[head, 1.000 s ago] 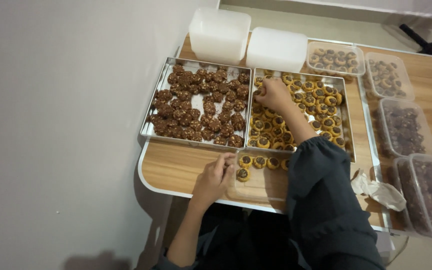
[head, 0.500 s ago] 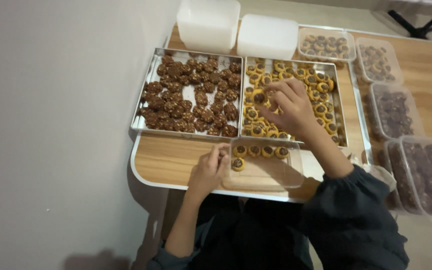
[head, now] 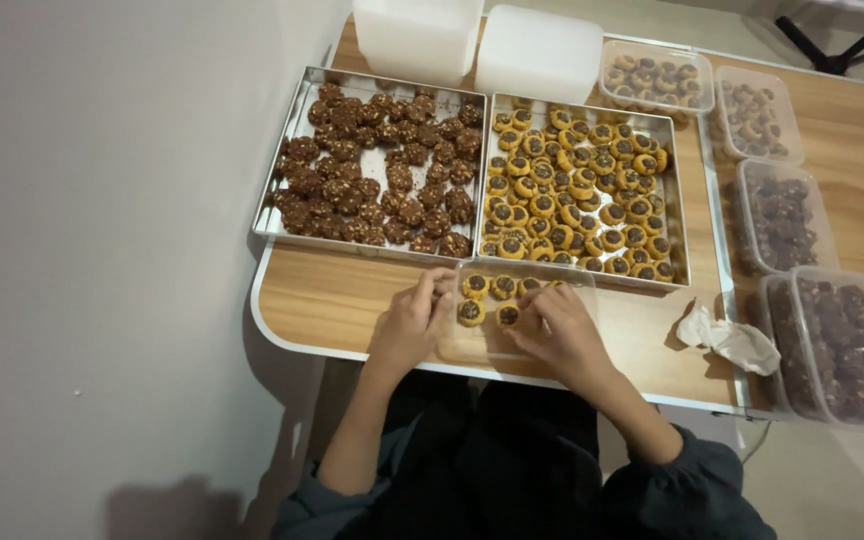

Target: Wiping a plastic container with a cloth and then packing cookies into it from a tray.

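A low clear plastic container (head: 476, 345) lies on the wooden table (head: 332, 300) at the front edge. It holds several yellow cookies with chocolate centres (head: 488, 287) in rows. My left hand (head: 412, 322) grips the container's left rim, fingers curled. My right hand (head: 558, 327) rests over the container's right side, and its fingertips pinch one yellow cookie (head: 508, 316) down in the second row. Behind the container sit two metal trays side by side. The left tray (head: 274, 228) carries dark chocolate cookies and the right tray (head: 680, 180) carries yellow ones.
Two white lidded tubs (head: 537, 52) stand at the back. Several clear containers of cookies (head: 842, 340) line the right side. A crumpled tissue (head: 732, 340) lies right of my right hand. The table's rounded front-left corner borders a grey floor.
My right hand came back from the yellow-cookie tray to the clear container with a cookie. The left hand stayed at the container's left rim. The view shifted closer.
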